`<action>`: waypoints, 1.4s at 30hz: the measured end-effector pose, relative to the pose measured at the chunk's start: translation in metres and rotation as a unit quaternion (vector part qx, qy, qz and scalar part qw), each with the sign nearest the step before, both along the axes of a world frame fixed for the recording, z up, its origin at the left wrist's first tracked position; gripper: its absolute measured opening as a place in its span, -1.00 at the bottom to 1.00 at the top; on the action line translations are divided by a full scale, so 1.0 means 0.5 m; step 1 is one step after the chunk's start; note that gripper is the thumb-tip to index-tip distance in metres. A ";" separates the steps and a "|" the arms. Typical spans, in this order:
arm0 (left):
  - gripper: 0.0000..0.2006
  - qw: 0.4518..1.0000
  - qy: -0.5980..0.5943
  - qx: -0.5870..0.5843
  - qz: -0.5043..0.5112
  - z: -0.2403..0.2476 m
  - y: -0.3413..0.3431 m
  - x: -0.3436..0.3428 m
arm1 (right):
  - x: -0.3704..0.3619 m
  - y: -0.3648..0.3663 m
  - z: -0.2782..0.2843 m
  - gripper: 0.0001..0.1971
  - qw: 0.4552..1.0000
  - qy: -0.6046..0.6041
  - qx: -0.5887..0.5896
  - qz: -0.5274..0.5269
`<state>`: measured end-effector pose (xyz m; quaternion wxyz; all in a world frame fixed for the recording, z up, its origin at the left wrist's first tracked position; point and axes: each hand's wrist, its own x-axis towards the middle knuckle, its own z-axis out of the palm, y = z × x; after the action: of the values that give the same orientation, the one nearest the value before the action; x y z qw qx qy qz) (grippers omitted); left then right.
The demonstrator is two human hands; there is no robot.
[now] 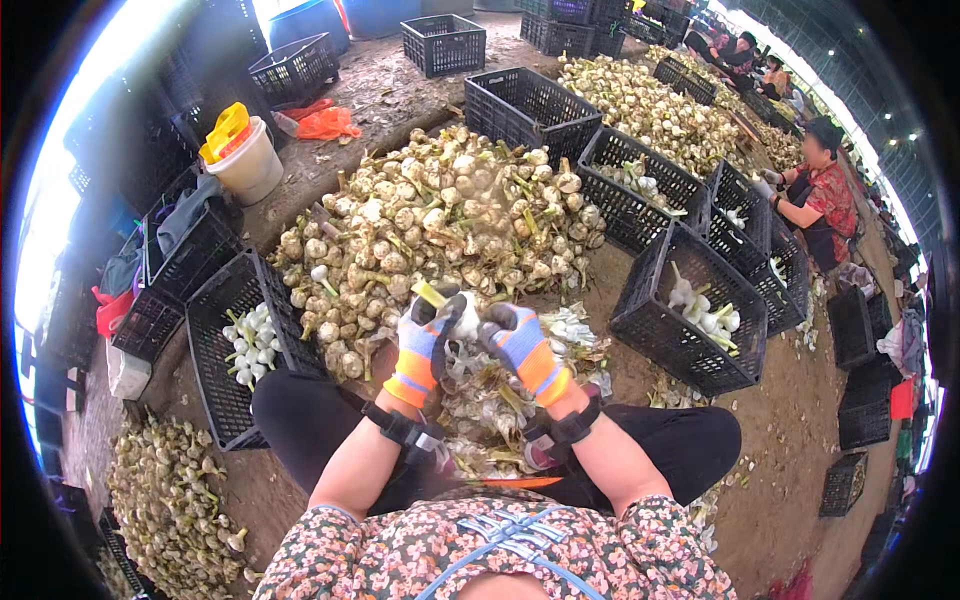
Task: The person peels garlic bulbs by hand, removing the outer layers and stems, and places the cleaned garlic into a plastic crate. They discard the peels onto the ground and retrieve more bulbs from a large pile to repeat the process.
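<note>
A white garlic bulb [467,319] with a cut green stem is in my left hand [420,348], which is closed around it in an orange and lilac glove with dark fingers. My right hand [524,350], gloved alike, is closed close beside the bulb's right side. Whatever its curled fingers pinch is hidden. Below both hands, loose papery garlic skins [480,400] lie between my legs. Just beyond them rises a big heap of unpeeled garlic [430,220], dirty and short-stemmed.
A black crate [228,400] with clean white bulbs stands left; another crate [640,330] with bulbs stands right. More crates line the heap's far side. A white bucket [245,170] is at the upper left. More garlic [170,490] lies lower left. A co-worker [825,200] sits far right.
</note>
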<state>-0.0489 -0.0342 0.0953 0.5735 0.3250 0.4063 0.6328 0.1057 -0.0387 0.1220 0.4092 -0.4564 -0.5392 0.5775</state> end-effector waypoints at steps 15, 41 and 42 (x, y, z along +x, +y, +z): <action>-0.38 0.909 -0.399 0.075 -0.096 0.120 0.004 -0.033 | 0.143 0.052 -0.200 -0.59 0.859 -0.474 -0.097 0.166; -0.43 0.952 -0.303 0.053 0.001 0.053 0.043 -0.018 | 0.053 0.043 -0.152 -0.75 0.995 -0.069 -0.066 -0.003; -0.44 0.967 -0.232 0.100 0.006 0.030 0.042 -0.030 | 0.022 0.032 -0.067 -0.74 0.992 0.084 -0.089 -0.006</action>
<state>-0.0640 -0.0133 0.1101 0.6129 0.2217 0.1989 0.7319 0.1168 -0.0228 0.0886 0.4146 -0.4438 -0.4468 0.6569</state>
